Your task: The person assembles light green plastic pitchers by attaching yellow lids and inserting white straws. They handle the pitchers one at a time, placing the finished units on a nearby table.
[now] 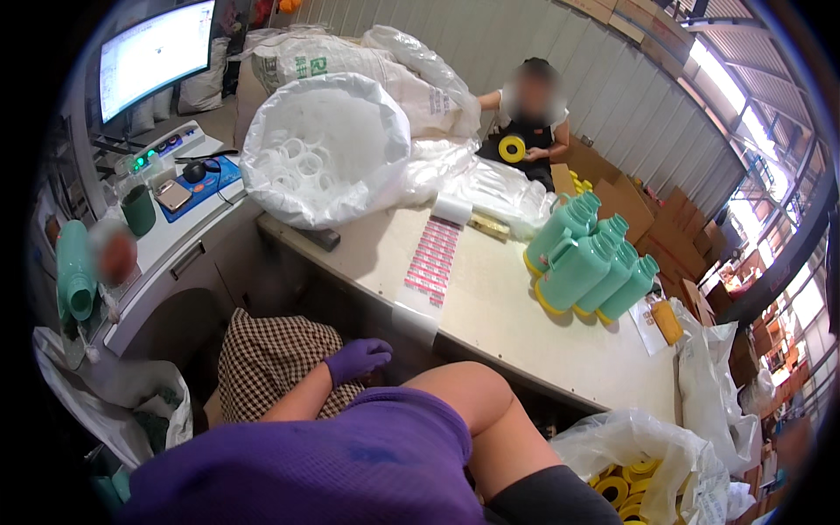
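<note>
Purple-gloved left hand (359, 360) is curling beside brown-checked fabric (262, 363), its grip impossible to tell.
Pink-and-white paper label strip (431, 260) is overhanging the cream tabletop (499, 306) edge, open room separating it from mint-green plastic bottles (577, 273).

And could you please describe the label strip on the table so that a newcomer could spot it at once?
Find the long pale table, and look between the big open white bag and the green bottles. The label strip runs across the tabletop to the near edge. Unlike its neighbours, it carries rows of small pinkish-red rectangles on white.
</note>
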`<state>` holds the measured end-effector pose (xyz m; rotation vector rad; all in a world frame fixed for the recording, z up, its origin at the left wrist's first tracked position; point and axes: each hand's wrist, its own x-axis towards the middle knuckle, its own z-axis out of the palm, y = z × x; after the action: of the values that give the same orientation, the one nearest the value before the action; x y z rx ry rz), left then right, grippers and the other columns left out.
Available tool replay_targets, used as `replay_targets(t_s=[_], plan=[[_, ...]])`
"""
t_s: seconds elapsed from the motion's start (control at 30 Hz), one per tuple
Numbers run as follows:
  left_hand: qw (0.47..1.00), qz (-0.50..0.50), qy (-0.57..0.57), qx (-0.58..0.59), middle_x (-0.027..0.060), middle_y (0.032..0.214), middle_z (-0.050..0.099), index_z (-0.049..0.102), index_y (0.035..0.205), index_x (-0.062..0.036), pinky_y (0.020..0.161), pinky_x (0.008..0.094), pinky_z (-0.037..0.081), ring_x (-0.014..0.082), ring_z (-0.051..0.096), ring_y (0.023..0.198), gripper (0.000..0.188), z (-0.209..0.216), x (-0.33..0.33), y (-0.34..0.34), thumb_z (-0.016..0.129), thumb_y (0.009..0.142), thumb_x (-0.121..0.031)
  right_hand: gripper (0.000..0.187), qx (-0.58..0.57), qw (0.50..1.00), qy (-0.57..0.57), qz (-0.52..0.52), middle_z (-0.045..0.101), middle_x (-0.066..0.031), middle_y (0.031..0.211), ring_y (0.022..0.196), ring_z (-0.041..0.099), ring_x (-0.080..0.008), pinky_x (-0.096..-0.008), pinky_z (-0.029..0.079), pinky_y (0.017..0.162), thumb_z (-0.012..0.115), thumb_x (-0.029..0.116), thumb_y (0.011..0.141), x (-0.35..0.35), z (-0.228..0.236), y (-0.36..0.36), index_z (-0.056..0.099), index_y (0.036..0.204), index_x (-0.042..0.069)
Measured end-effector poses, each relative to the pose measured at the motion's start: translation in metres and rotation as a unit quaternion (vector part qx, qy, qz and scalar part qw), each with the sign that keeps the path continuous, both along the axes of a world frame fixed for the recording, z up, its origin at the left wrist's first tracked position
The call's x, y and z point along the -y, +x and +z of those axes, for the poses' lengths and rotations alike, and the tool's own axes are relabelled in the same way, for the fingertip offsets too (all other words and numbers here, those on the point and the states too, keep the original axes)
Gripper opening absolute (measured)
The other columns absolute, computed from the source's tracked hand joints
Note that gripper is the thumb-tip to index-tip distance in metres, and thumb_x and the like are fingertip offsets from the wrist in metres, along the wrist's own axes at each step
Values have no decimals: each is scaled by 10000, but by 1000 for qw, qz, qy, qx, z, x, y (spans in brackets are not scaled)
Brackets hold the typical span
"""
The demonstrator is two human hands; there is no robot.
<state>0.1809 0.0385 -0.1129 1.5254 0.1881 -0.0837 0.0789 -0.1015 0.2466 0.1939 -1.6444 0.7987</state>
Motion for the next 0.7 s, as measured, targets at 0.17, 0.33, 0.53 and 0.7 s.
replay_targets(t_s=[0.17,0.33,0.53,0.7], plan=[[1000,9,23,8,20,816,632,635,1207,-54,518,256,440,78,524,589,334,-8,-9,-4,678,957,-271,352,3,1000,-6,17,597,-160,1119,1004,606,-326,-452,488,865,620,98,877,-5,-3,7,652,1219,21],[998,-11,64,13,47,922,674,633,1230,-47,578,277,477,103,568,659,362,9,0,3,680,952,-274,339,18,1000,2,6,600,-150,1096,981,610,-318,-449,492,847,618,112,884,-2,2,7,658,1211,31],[996,-3,85,37,103,1111,697,628,1251,-6,873,312,528,169,647,1002,380,1,-2,-5,654,965,-254,324,31,999,6,20,604,-138,1068,954,615,-309,-446,496,826,616,127,892,1,3,-2,665,1201,44],[994,-24,102,43,115,1141,696,634,1237,7,915,320,523,175,645,1042,355,14,-7,-7,636,978,-236,311,34,999,-3,35,607,-128,1045,931,619,-302,-444,500,809,614,141,899,1,2,1,670,1192,54]])
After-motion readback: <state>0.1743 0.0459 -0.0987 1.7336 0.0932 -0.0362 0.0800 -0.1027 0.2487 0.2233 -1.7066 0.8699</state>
